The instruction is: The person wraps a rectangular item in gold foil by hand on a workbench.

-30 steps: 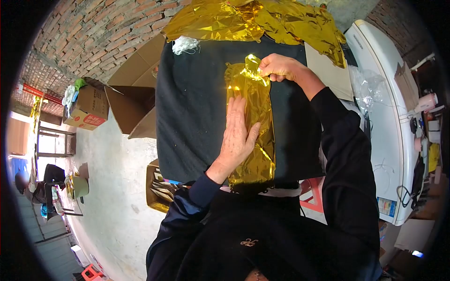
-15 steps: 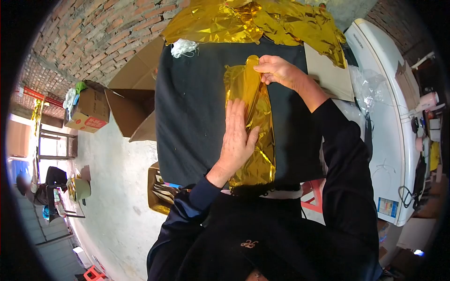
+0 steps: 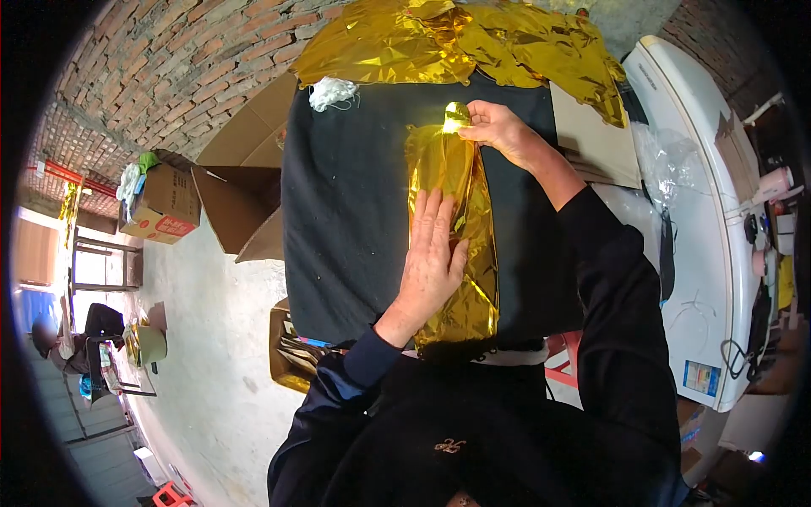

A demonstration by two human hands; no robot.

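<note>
A long folded strip of shiny gold foil [image 3: 466, 182] lies lengthwise on a black cloth-covered table [image 3: 355, 194]. My left hand [image 3: 432, 258] presses flat on the strip's middle, fingers spread and pointing away from me. My right hand [image 3: 494, 125] pinches the strip's far end between thumb and fingers, lifting that tip slightly off the cloth. Both arms wear dark sleeves.
A crumpled heap of gold foil [image 3: 456, 42] covers the table's far edge, beside a white string bundle [image 3: 332, 91]. Flat cardboard [image 3: 591, 135] and a white appliance [image 3: 701, 194] sit to the right. Open cardboard boxes [image 3: 228, 203] stand on the concrete floor at left.
My left hand slid a little down the strip toward me. My right hand kept its pinch on the far end, which shifted slightly.
</note>
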